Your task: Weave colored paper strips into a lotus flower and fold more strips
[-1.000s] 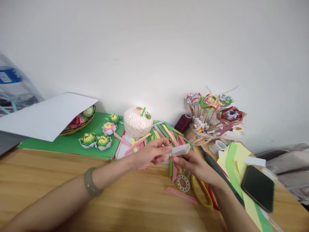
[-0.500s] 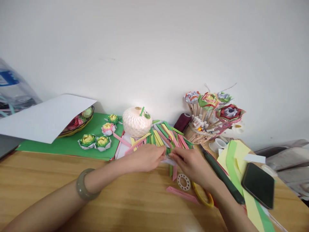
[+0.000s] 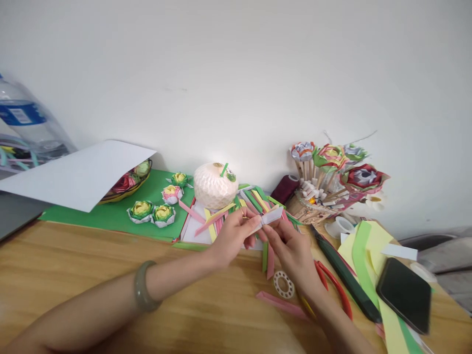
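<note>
Between my two hands is a small folded strip of pale white paper [image 3: 273, 215]. My left hand [image 3: 234, 236] pinches its left end between thumb and fingers. From the other side, my right hand [image 3: 290, 248] grips the same strip low down, its thumb and fingertips close to the left ones. Just behind the hands lies a heap of folded pink, yellow and green paper strips [image 3: 258, 199], partly hidden by my fingers. A white ring with holes [image 3: 283, 284] and a folded pink strip [image 3: 282, 304] lie on the wood below my right hand.
Several paper flowers [image 3: 141, 210] sit on a green sheet [image 3: 92, 221] at left. Behind stands a white textured ornament [image 3: 216, 186]. On the right are a pot of paper flowers [image 3: 308, 209], a dark green long tool [image 3: 346, 275], red-handled scissors [image 3: 341, 290] and a phone [image 3: 404, 295].
Both hands have turned, so the pale paper strip now shows above the fingertips. The view has shifted left a little, and the red scissor handles are now visible beside my right forearm.
</note>
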`<move>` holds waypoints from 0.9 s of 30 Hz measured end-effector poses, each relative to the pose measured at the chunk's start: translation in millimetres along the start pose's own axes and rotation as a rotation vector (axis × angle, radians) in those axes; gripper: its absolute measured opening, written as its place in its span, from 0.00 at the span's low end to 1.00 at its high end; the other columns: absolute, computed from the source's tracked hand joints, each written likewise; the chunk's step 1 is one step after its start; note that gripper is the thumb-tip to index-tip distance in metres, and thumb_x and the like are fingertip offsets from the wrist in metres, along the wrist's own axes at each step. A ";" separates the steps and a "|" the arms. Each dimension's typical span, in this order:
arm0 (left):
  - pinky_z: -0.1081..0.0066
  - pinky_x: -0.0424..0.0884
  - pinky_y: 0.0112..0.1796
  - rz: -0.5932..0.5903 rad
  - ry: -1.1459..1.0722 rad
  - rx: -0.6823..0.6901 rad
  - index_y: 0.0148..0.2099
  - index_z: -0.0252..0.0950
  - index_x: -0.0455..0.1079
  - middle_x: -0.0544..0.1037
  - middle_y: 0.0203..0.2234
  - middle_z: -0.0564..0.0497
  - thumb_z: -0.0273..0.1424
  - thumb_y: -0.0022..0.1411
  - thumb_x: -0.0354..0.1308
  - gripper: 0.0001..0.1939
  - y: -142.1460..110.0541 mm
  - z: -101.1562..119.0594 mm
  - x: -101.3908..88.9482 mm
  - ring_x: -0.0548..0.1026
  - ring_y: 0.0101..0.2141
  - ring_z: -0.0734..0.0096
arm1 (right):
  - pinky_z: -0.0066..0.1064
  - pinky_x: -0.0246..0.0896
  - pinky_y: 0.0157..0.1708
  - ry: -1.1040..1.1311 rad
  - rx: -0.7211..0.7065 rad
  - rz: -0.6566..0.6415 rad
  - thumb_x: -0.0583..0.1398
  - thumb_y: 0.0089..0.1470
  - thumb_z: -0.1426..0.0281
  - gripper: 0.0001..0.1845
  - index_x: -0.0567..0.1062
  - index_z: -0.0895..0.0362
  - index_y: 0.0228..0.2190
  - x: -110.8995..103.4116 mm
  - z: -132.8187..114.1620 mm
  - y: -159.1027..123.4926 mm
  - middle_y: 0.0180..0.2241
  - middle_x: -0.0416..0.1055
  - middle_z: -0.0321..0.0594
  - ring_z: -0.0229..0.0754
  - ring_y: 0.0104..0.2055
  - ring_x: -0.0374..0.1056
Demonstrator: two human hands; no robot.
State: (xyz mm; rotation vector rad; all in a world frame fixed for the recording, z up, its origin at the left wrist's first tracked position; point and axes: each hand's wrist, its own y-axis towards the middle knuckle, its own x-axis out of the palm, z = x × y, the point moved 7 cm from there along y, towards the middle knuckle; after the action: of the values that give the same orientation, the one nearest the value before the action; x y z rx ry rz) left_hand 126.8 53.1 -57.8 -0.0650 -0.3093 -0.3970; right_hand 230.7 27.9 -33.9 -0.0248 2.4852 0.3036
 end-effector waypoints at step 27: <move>0.75 0.65 0.21 -0.189 0.262 -0.076 0.31 0.36 0.57 0.71 0.20 0.54 0.40 0.61 0.44 0.13 7.0 3.0 -0.5 0.70 0.19 0.76 | 0.25 0.55 0.24 0.055 0.028 -0.032 0.54 0.54 0.60 0.16 0.71 0.59 0.23 -5.1 4.6 6.6 0.20 0.67 0.35 0.36 0.23 0.62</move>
State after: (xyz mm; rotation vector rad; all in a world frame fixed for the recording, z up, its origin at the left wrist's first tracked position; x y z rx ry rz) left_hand 128.2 60.1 -55.1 -0.0579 -0.0412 -0.5987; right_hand 236.9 35.0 -33.1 -0.0623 2.5411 0.2573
